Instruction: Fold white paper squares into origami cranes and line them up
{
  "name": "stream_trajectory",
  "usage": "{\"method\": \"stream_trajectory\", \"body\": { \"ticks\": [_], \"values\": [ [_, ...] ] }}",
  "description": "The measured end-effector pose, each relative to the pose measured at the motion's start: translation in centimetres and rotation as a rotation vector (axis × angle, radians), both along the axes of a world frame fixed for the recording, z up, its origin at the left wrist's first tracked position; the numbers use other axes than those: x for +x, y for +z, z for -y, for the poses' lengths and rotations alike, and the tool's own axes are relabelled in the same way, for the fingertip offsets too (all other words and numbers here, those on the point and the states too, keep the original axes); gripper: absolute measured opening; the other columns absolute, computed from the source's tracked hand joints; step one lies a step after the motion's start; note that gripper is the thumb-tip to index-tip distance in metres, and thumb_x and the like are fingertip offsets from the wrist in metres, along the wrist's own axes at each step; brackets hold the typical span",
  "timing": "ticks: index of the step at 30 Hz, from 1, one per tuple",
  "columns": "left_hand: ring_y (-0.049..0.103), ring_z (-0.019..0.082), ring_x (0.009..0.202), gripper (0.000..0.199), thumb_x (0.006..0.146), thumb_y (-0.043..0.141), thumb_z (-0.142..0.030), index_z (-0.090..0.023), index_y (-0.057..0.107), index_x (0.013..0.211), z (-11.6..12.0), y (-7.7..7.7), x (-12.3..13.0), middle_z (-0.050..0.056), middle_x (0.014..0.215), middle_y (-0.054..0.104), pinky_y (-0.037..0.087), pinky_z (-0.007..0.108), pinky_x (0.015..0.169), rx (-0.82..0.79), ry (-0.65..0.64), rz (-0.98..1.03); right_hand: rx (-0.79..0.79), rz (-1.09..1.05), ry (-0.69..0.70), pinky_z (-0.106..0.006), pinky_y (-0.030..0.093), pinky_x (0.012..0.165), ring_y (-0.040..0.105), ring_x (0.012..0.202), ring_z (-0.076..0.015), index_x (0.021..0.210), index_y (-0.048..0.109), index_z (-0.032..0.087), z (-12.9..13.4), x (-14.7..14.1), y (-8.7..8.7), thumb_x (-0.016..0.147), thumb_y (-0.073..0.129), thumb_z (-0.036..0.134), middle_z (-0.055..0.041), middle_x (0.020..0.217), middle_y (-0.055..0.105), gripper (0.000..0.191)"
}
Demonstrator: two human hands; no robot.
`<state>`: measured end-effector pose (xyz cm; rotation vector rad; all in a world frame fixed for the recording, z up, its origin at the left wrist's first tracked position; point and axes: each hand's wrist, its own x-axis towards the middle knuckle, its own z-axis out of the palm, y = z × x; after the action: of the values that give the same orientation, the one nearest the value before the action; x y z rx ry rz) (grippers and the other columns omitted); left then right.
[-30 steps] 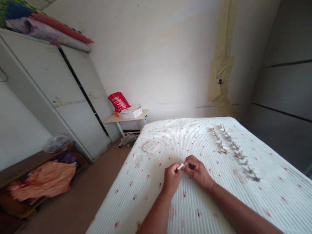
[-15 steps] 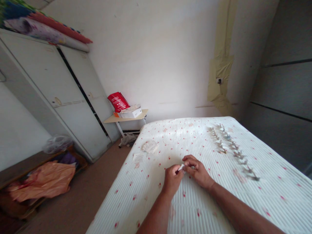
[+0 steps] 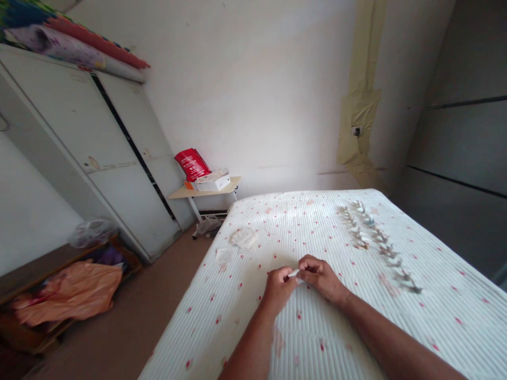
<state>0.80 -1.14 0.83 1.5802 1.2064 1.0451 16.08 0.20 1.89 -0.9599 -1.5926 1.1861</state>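
Note:
Between my two hands is a small folded piece of white paper (image 3: 293,273), mostly covered by the fingers. My left hand (image 3: 279,285) pinches its left end, while my right hand (image 3: 320,277) has thumb and curled fingers closed on the right end. Both hands are just above the bed's striped, red-dotted cover (image 3: 317,332). To the right stand two rows of small folded paper figures (image 3: 383,237), several in each. Left of the hands and farther back lies a pile of loose paper pieces (image 3: 243,237), with a printed sheet (image 3: 225,255) beside it.
A small side table (image 3: 206,193) behind the bed carries a red bag (image 3: 193,164) and a white box (image 3: 214,182). Grey cabinets (image 3: 119,158) stand at the left. An orange plastic bag (image 3: 75,290) lies low at the left. A socket (image 3: 357,131) is on the wall.
My right fingers have closed in on the paper from a more open curl. The paper has tipped from slanting upward to lying flatter. The figures and pile have not moved.

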Motion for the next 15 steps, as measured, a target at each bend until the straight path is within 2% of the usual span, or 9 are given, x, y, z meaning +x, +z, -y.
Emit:
{"method": "stream_trajectory", "body": {
  "ticks": [2, 6, 10, 15],
  "values": [
    [0.038, 0.008, 0.054, 0.013, 0.065, 0.055, -0.023, -0.011, 0.058, 0.068, -0.17, 0.05, 0.04, -0.004, 0.055, 0.043, 0.029, 0.019, 0.051, -0.005, 0.027, 0.078, -0.054, 0.015, -0.027, -0.021, 0.032, 0.049, 0.039, 0.052, -0.0080, 0.061, 0.050, 0.017, -0.05, 0.08, 0.12, 0.068, 0.059, 0.034, 0.0048, 0.057, 0.044, 0.021],
    [0.041, 0.007, 0.050, 0.030, 0.060, 0.057, -0.019, -0.010, 0.058, 0.090, -0.33, 0.12, -0.02, -0.004, 0.057, 0.048, 0.031, 0.018, 0.049, -0.050, 0.046, 0.208, -0.078, 0.079, -0.035, -0.021, 0.029, 0.046, 0.035, 0.047, -0.0072, 0.060, 0.049, 0.017, -0.19, 0.26, 0.26, 0.069, 0.057, 0.037, 0.0067, 0.050, 0.040, 0.023],
    [0.034, 0.005, 0.045, 0.041, 0.059, 0.057, -0.014, -0.012, 0.054, 0.100, -0.25, 0.02, -0.14, -0.008, 0.052, 0.042, 0.025, 0.017, 0.044, -0.067, 0.046, 0.185, -0.019, 0.136, -0.016, -0.021, 0.030, 0.048, 0.037, 0.049, -0.0080, 0.064, 0.051, 0.017, -0.30, 0.20, 0.12, 0.072, 0.053, 0.035, 0.0057, 0.053, 0.042, 0.020],
    [0.035, 0.006, 0.046, 0.048, 0.063, 0.051, -0.011, -0.015, 0.048, 0.111, -0.13, -0.30, -0.08, -0.008, 0.053, 0.042, 0.027, 0.017, 0.046, 0.008, 0.051, 0.081, 0.034, 0.284, -0.074, -0.021, 0.031, 0.049, 0.041, 0.051, -0.0095, 0.060, 0.051, 0.017, -0.55, 0.27, -0.14, 0.074, 0.048, 0.029, 0.0042, 0.053, 0.046, 0.019]
  ]
}}
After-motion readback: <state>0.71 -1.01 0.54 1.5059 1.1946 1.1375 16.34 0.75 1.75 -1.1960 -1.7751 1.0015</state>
